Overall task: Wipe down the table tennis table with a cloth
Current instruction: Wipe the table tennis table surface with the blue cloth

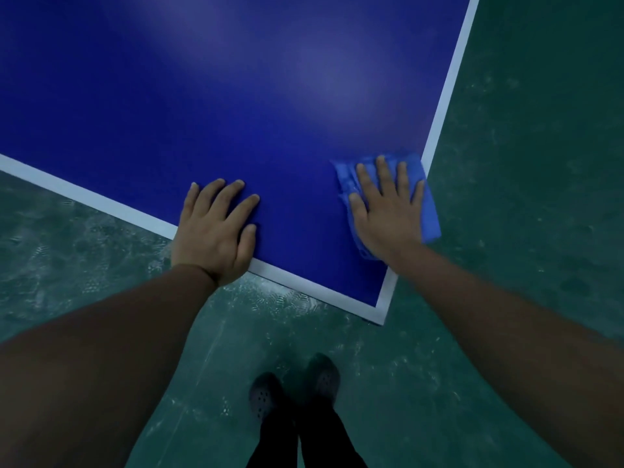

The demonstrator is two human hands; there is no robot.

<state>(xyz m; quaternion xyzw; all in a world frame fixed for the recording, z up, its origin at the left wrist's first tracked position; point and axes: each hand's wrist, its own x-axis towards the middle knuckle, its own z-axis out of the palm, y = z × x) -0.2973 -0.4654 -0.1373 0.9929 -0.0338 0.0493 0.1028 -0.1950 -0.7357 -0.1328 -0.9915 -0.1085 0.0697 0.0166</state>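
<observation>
No brand, label or writing can be read anywhere: the blue surface carries only its white border line, and the cloth is plain blue.

The cloth lies at the right-hand edge of the surface, just up from the near corner. It is a folded, roughly oblong pad whose long axis runs along the right border line, from the far upper left toward the near lower right, and its near right corner hangs a little past the edge over the floor. Creases show on its left side.

The right hand lies flat on the cloth with fingers straight and slightly spread, pointing away from the person and up the surface; it presses down rather than gripping. The left hand rests palm-down on the bare surface at the near edge, well apart from the cloth, fingers spread wide and pointing up and to the right, its heel over the white line.

Below the corner, the green floor is scuffed with pale marks, and two dark perforated clogs stand on it under dark trouser legs
</observation>
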